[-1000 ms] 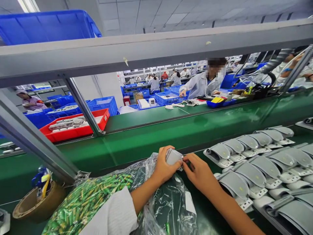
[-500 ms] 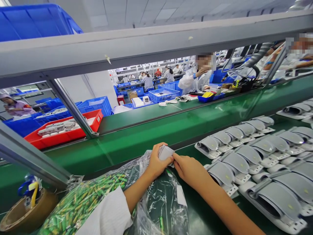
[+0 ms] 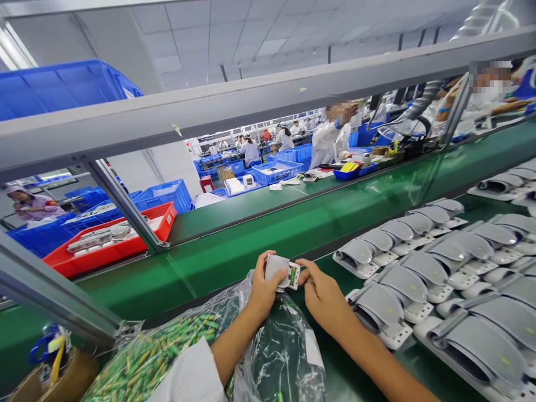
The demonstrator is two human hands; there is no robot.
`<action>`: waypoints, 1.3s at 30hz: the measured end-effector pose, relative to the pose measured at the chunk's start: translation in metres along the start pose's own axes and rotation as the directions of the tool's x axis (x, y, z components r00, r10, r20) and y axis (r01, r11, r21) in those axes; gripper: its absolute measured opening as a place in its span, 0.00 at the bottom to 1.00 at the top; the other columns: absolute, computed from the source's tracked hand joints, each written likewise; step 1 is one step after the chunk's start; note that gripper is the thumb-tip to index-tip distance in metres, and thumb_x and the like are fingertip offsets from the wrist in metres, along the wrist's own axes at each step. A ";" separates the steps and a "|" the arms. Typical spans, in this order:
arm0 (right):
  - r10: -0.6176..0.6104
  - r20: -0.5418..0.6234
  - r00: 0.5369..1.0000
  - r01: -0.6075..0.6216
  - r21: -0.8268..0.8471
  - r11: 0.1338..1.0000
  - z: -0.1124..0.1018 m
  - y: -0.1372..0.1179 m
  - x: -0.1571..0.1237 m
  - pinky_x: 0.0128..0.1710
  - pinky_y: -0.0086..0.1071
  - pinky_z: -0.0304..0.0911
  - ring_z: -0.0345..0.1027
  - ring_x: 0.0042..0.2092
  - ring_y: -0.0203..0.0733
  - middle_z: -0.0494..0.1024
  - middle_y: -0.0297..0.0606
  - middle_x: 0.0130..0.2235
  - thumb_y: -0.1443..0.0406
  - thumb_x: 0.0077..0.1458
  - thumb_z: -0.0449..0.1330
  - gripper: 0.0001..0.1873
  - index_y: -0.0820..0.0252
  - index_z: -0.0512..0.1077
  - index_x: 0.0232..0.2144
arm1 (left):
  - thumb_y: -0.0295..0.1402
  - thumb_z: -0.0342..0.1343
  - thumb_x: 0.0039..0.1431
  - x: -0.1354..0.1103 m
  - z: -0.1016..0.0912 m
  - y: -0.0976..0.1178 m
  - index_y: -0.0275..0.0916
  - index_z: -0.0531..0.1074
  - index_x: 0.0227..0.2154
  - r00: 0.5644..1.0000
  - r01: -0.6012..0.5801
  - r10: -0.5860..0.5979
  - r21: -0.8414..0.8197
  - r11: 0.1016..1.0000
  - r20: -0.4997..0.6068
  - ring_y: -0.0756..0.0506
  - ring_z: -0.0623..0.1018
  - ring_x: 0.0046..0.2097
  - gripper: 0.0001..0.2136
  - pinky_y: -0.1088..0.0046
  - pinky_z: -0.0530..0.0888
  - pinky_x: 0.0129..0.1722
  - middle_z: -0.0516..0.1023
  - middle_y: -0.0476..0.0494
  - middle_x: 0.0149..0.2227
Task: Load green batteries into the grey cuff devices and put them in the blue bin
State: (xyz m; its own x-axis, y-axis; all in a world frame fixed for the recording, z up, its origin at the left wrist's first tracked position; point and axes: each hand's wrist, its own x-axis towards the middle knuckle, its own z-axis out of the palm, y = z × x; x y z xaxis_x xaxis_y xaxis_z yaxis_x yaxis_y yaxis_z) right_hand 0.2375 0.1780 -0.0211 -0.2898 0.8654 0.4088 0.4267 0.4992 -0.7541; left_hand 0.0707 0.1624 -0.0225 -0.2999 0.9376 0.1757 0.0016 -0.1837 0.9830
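Observation:
My left hand is closed around a white wrist blood pressure monitor with a grey cuff. Green batteries show in the open compartment on its right side. Close by that side is my right hand, its index finger at the monitor's edge and its thumb apart from it; nothing shows in its grasp. Below my left forearm, a clear plastic bag holds many green-and-gold batteries. Rows of similar monitors with curled grey cuffs lie to the right on the green surface.
A grey frame bar crosses above the bench, with a slanting post at left. Beyond lies a green conveyor. A red tray holds white parts. A brown tape roll holds tools at lower left. Co-workers sit farther back.
My right hand has drawn back slightly from the monitor. The monitor is turned so its compartment with green batteries now shows. The camera view has tilted up a little.

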 end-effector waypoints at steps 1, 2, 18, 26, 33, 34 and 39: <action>0.014 -0.095 0.995 -0.011 0.032 0.999 0.003 0.003 0.000 0.46 0.41 0.72 0.77 0.42 0.45 0.79 0.43 0.41 0.69 0.61 0.46 0.24 0.61 0.69 0.57 | 0.45 0.69 0.51 0.000 0.000 0.000 0.44 0.70 0.53 1.000 0.006 -0.006 -0.007 1.000 0.000 0.43 0.77 0.43 0.28 0.68 0.74 0.45 0.78 0.45 0.44; 0.032 -0.169 0.985 -0.021 0.066 0.998 0.005 0.004 -0.001 0.47 0.42 0.73 0.78 0.42 0.45 0.77 0.45 0.45 0.68 0.61 0.47 0.24 0.61 0.68 0.57 | 0.46 0.69 0.51 0.000 0.000 0.000 0.44 0.70 0.53 1.000 0.013 -0.013 -0.020 1.000 0.000 0.43 0.77 0.43 0.28 0.68 0.74 0.44 0.78 0.46 0.44; 0.324 -0.005 0.946 -0.286 0.457 0.842 -0.010 -0.016 -0.007 0.15 0.30 0.67 0.75 0.26 0.40 0.83 0.44 0.41 0.35 0.55 0.62 0.35 0.58 0.77 0.45 | 0.44 0.71 0.47 0.003 -0.001 0.005 0.43 0.71 0.53 0.992 0.122 -0.121 -0.266 0.956 0.017 0.45 0.76 0.40 0.30 0.72 0.72 0.42 0.78 0.47 0.42; 0.517 0.034 0.855 -0.378 0.723 0.578 -0.006 -0.010 0.000 0.15 0.26 0.44 0.49 0.20 0.28 0.70 0.31 0.27 0.43 0.52 0.66 0.27 0.61 0.77 0.39 | 0.43 0.73 0.46 0.004 -0.003 0.002 0.43 0.72 0.52 0.991 0.135 -0.130 -0.308 0.942 0.036 0.46 0.77 0.40 0.30 0.72 0.72 0.41 0.78 0.48 0.42; 0.503 -0.007 0.864 -0.327 0.753 0.571 0.000 0.001 0.002 0.27 0.29 0.64 0.66 0.30 0.36 0.83 0.40 0.38 0.56 0.50 0.65 0.28 0.58 0.72 0.53 | 0.42 0.74 0.44 0.007 -0.005 0.000 0.42 0.73 0.52 0.984 0.177 -0.164 -0.380 0.908 0.067 0.45 0.78 0.40 0.32 0.71 0.73 0.42 0.80 0.47 0.43; 0.467 -0.056 0.882 -0.290 0.718 0.633 0.001 0.000 0.002 0.30 0.30 0.67 0.70 0.33 0.37 0.84 0.41 0.41 0.54 0.52 0.66 0.27 0.57 0.70 0.52 | 0.42 0.74 0.44 0.007 -0.005 0.000 0.43 0.73 0.52 0.984 0.176 -0.161 -0.370 0.912 0.072 0.45 0.78 0.41 0.31 0.71 0.73 0.42 0.80 0.47 0.43; 0.362 -0.095 0.927 -0.228 0.623 0.748 -0.001 -0.005 -0.005 0.40 0.41 0.75 0.78 0.40 0.45 0.83 0.47 0.46 0.43 0.52 0.68 0.28 0.56 0.69 0.43 | 0.43 0.75 0.43 0.004 -0.003 -0.001 0.43 0.74 0.51 0.987 0.161 -0.150 -0.343 0.925 0.060 0.44 0.77 0.42 0.30 0.69 0.72 0.45 0.80 0.46 0.42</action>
State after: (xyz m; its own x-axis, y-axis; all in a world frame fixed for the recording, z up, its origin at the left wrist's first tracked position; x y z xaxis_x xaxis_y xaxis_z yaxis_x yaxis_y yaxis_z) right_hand 0.2380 0.1708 -0.0185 -0.0330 0.9874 0.1548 -0.1482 0.1483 -0.9778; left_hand 0.0663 0.1653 -0.0235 -0.2389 0.9706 0.0292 -0.3742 -0.1198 0.9196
